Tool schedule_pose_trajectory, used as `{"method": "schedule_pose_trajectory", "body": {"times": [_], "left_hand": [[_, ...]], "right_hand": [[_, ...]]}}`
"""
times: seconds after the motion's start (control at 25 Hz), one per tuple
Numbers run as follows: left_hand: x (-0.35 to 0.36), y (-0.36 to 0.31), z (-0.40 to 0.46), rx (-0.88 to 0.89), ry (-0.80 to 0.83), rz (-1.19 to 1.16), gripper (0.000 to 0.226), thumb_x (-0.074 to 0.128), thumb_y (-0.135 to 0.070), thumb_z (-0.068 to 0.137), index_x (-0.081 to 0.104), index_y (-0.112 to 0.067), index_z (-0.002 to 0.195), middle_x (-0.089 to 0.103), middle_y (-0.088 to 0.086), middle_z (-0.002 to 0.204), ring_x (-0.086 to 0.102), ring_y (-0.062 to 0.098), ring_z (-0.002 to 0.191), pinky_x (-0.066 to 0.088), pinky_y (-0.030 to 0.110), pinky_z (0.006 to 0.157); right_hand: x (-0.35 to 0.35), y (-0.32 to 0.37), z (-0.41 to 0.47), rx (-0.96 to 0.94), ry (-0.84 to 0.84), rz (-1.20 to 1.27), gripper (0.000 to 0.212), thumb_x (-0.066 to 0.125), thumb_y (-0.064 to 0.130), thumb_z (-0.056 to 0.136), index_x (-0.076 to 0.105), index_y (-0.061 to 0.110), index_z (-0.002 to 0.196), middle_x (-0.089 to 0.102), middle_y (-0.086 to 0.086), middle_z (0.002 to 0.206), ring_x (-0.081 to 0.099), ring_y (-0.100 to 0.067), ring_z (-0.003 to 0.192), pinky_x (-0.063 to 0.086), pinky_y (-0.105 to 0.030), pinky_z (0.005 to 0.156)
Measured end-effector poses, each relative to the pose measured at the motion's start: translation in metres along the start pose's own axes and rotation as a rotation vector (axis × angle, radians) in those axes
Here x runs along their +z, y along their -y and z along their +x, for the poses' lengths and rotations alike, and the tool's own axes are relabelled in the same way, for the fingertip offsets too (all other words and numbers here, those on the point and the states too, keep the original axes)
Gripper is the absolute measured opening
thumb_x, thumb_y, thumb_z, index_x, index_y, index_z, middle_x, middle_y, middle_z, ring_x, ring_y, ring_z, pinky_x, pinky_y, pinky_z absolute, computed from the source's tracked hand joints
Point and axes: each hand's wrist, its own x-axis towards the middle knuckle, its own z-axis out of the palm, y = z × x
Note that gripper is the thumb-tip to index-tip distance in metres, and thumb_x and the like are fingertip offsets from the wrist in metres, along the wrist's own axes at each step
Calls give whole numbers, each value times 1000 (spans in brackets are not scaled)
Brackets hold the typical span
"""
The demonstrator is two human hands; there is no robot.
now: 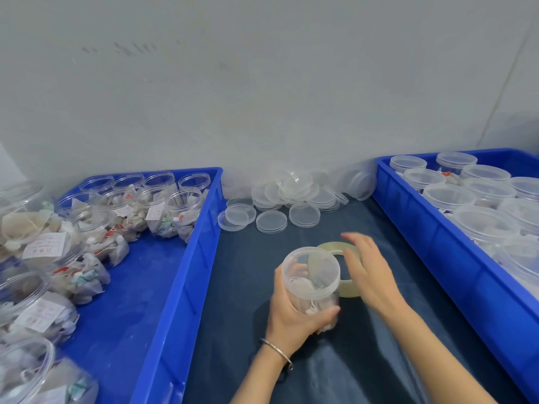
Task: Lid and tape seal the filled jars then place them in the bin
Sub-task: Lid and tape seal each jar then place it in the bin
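My left hand grips a clear plastic jar filled with tea bags, a translucent lid on top. It is held just above the dark blue cloth. A roll of clear tape lies flat on the cloth behind the jar, partly hidden by it. My right hand hovers over the tape roll with fingers spread and relaxed, slightly blurred. Whether it touches the roll is unclear. A blue bin on the right holds several lidded jars.
A blue bin on the left holds several open filled jars without lids. A heap of loose clear lids lies against the grey wall at the back of the cloth.
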Motion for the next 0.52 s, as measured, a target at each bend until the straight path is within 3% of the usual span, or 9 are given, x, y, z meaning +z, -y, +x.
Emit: {"method": "schedule_pose_trajectory", "body": {"times": [0.08,0.16,0.28,0.4,0.52], "left_hand": [[1,-2,0,-2,-20,-4,77,86,-38,47,48,-30,114,59,-25,110,60,2,104,47,15,85],[0,-6,0,-3,-20,15,79,86,-39,46,48,-31,114,58,-26,110,60,1,104,46,13,84],[-5,-8,3,-43,-10,48,78,85,-42,44,47,-35,112,59,-23,111,58,-1,105,49,18,86],[-17,-9,11,-84,-53,74,77,83,-47,43,47,-37,110,58,-21,112,57,-3,104,50,21,86],[-18,-8,14,-104,-40,44,82,86,-45,43,45,-33,112,58,-9,117,60,11,103,52,32,83]], "right_hand": [[-6,-34,-8,86,264,-411,44,44,30,97,38,26,141,33,9,150,29,-8,136,26,-36,111],[-9,-53,-18,125,492,-677,52,42,44,96,31,31,144,24,17,151,15,-4,143,9,-51,115],[-10,-56,-31,35,431,-823,41,39,48,96,39,34,134,36,20,135,32,0,130,0,-55,114],[-15,-49,-37,-48,400,-910,35,34,54,96,42,32,122,40,17,115,41,-1,117,-6,-49,115],[-18,-42,-41,-92,363,-891,31,30,56,96,40,30,108,45,17,102,46,-4,107,3,-39,117]]}}
